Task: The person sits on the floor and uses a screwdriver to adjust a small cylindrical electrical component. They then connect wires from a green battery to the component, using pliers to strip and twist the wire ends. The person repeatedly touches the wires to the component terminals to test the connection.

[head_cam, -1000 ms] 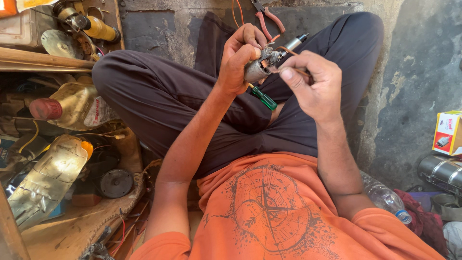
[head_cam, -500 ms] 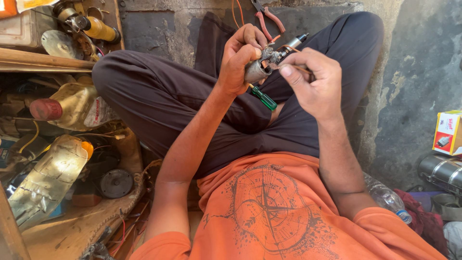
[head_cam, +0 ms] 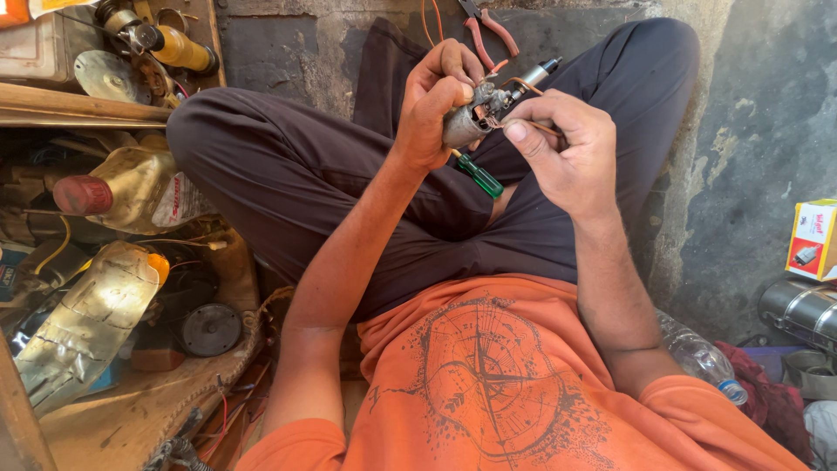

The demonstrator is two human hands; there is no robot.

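Left hand [head_cam: 436, 109] fingers clamp the small grey motor part [head_cam: 469, 122] above the lap, long axis running up-right; right hand [head_cam: 567, 153] sits just right, fingers pinching its copper wire [head_cam: 523, 85].

A rough grey concrete floor [head_cam: 750, 131] runs under strong daylight, stained and cracked. To the left, a wooden shelf [head_cam: 78, 109] and crates hold clutter: a plastic bottle with a red cap [head_cam: 131, 187], metal discs, loose wires. A small carton [head_cam: 813, 240] sits at right.
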